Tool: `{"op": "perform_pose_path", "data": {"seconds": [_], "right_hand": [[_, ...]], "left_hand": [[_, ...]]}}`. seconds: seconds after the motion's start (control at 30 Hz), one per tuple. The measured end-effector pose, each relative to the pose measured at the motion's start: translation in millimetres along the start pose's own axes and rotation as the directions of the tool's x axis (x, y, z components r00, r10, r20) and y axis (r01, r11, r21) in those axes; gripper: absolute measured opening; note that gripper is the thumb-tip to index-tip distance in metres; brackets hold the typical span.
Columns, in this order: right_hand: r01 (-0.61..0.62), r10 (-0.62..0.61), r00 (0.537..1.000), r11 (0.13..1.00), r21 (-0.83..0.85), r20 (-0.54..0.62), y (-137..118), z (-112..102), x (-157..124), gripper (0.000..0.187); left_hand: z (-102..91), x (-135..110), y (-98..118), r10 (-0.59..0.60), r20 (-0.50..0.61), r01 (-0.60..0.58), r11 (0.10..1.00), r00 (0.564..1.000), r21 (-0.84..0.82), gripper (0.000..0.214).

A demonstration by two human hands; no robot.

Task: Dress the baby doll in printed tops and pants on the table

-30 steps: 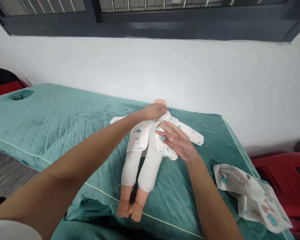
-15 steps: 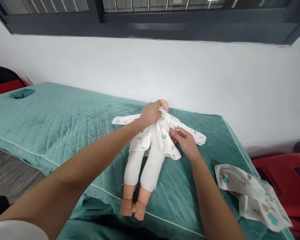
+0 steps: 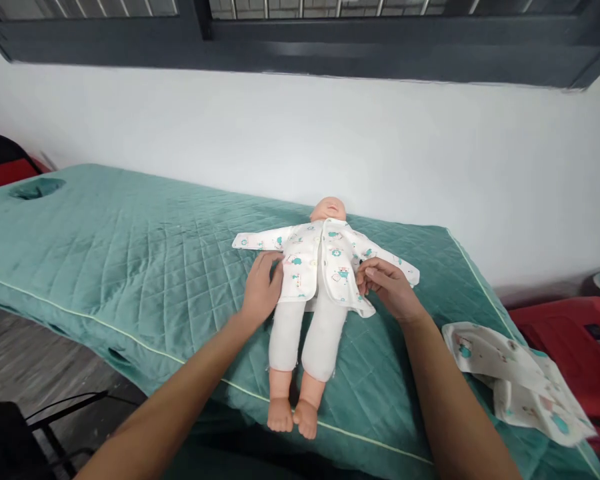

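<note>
A baby doll (image 3: 280, 383) lies on its back, head toward the wall and bare feet toward me. It has white cloth legs and wears a white baby jacket (image 3: 300, 263) with a small coloured print. The jacket's front panels meet near the neck and part lower down, and both sleeves spread outward. My left hand (image 3: 263, 287) lies open along the jacket's left side, touching its edge. On the opposite side, the curled fingers of my right hand (image 3: 387, 287) pinch the jacket's side edge below the sleeve; the fingertips are partly hidden.
A green quilted bed cover (image 3: 145, 267) with a hole at its far left lies under the doll. Folded printed cloth (image 3: 520, 383) rests near the right edge, beside a red case (image 3: 575, 347). Behind stand a white wall (image 3: 260, 133) and a dark window frame (image 3: 360, 50).
My left hand has left the jacket's neckline and come down to its left side, uncovering the doll's head. The jacket's front panels lie flatter and closer together. My right hand stays at the right side.
</note>
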State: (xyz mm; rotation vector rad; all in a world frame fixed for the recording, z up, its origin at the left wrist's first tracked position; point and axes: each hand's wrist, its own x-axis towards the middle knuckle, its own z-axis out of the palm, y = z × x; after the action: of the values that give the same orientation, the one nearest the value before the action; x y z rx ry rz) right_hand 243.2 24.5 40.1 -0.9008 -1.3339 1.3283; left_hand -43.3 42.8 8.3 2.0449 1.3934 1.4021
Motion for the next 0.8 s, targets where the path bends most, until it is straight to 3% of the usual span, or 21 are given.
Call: {"op": "perform_pose_path", "data": {"seconds": [0.1,0.2,0.3,0.47,0.67,0.8], "right_hand": [[-0.022,0.013,0.995,0.996,-0.091,-0.096,9,3,1,0.020],[-0.055,-0.001,0.974,0.970,-0.239,-0.225,18,8,-10,0.021],[-0.087,-0.036,0.954,0.916,-0.390,-0.298,24,15,-33,0.025],[-0.101,-0.126,0.938,0.792,-0.602,-0.323,31,37,-74,0.040],[-0.358,-0.213,0.775,0.628,-0.691,-0.595,36,69,-70,0.035],[-0.426,-0.201,0.724,0.623,-0.656,-0.660,33,82,-64,0.024]], "left_hand": [[-16.0,-42,-8,-0.065,0.134,0.046,0.990,0.989,0.134,0.027],[-23.9,-63,-7,-0.068,0.246,0.003,0.967,0.967,0.256,0.031],[-26.5,-69,-3,-0.048,0.277,-0.032,0.960,0.960,0.279,0.032],[-25.3,-67,0,-0.043,0.281,-0.055,0.941,0.959,0.333,0.026],[-9.3,-53,11,-0.039,0.316,-0.064,0.949,0.948,0.310,0.024],[-7.2,-51,13,-0.021,0.305,-0.060,0.965,0.952,0.256,0.015]]}}
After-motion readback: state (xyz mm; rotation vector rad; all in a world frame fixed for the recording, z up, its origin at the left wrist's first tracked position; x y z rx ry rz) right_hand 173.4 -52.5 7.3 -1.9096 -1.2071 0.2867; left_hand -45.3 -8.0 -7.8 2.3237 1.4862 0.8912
